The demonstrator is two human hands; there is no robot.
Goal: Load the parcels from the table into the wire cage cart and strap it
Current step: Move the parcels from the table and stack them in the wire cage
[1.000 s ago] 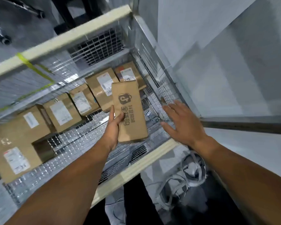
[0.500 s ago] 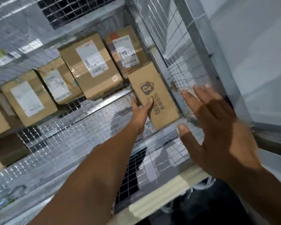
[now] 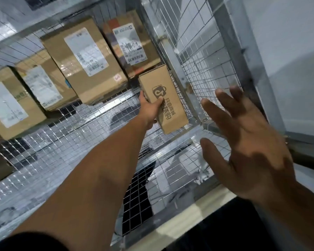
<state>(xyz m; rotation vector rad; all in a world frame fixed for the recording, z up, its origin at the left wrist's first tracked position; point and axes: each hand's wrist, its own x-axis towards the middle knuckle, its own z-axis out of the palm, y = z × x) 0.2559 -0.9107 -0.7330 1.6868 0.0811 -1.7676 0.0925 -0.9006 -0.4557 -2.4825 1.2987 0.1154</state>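
Observation:
I look down into the wire cage cart point(image 3: 203, 73). My left hand point(image 3: 150, 110) reaches deep inside and grips a narrow brown parcel point(image 3: 168, 98) with a printed bag logo, held low in the cart's right corner against the side mesh. Whether it rests on the mesh floor I cannot tell. My right hand point(image 3: 246, 142) hovers open with spread fingers above the cart's near right corner, holding nothing. Several labelled cardboard parcels, such as a large one point(image 3: 85, 58) and one beside it point(image 3: 130, 42), line the far wall.
The wire mesh floor point(image 3: 71, 142) between the parcel row and the near rail is shiny. A pale near top rail point(image 3: 185, 220) crosses below my right hand. A grey wall and a table edge point(image 3: 306, 156) lie to the right.
My left hand has lowered the narrow parcel from above the cart down into the right corner. My head has moved closer in. My right hand stays open above the corner.

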